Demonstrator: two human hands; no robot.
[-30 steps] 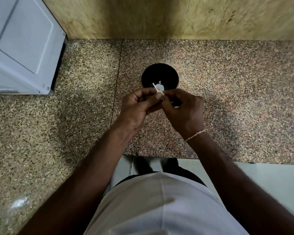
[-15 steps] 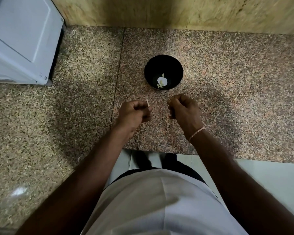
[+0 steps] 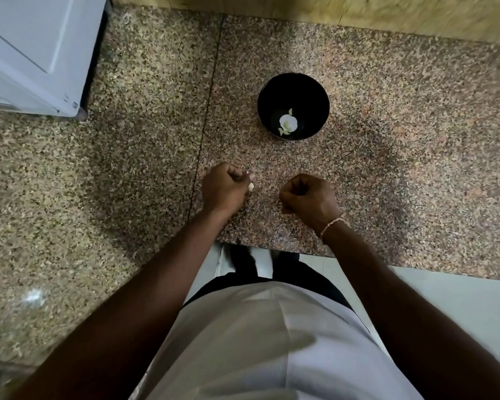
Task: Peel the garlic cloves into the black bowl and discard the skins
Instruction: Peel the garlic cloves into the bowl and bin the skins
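Note:
The black bowl [image 3: 315,90] stands on the speckled granite counter [image 3: 401,168], a little beyond my hands. A peeled white garlic clove [image 3: 288,123] lies at its bottom with small pale bits beside it. My left hand [image 3: 224,187] is curled in a fist near the counter's front edge and pinches a small pale piece of garlic skin [image 3: 251,185] at its fingertips. About a hand's width to the right, my right hand [image 3: 311,197] is closed in a fist, knuckles up, and nothing shows in it.
A white appliance [image 3: 29,53] occupies the counter's back left corner. A tan stone wall [image 3: 358,13] runs along the back. The counter's front edge [image 3: 272,251] lies just below my wrists, with pale floor [image 3: 459,307] beyond it.
My hands were joined over the bowl, peeling. They have drawn back toward me and parted. The clove now lies in the bowl, and the left hand keeps a scrap of skin.

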